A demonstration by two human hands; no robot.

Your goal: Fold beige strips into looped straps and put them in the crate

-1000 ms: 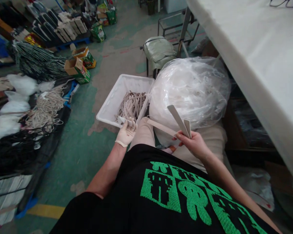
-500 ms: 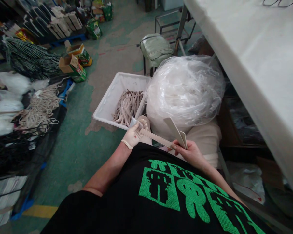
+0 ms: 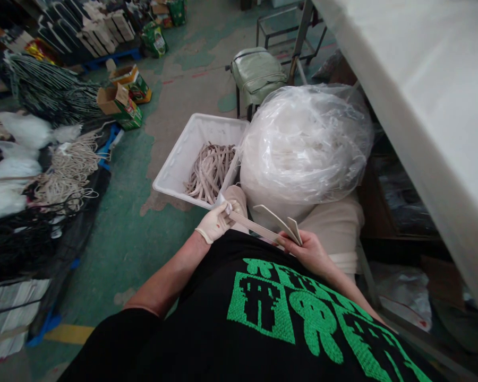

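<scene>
1. Nearer than the tub [image 3: 176, 159]: strap [image 3: 255, 227] spans both hands. Left hand [image 3: 214, 225], gloved, pinches one end; right hand [image 3: 309, 251] grips it, fingers closed round flat pieces [image 3: 275, 218].
2. Possible fault: glove slippage or uneven pull, twisting the strap.
3. Beneath tub: worn green floor [image 3: 143, 244]; right, wrapped bundle [image 3: 302, 148]; beyond left, cartons [image 3: 130, 115].

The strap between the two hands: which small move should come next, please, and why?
Perhaps slide the left hand a little along the strap toward the right hand. The left fingers pinch a white piece at the strap, and the right hand grips farther along, which should keep it steady.
</scene>
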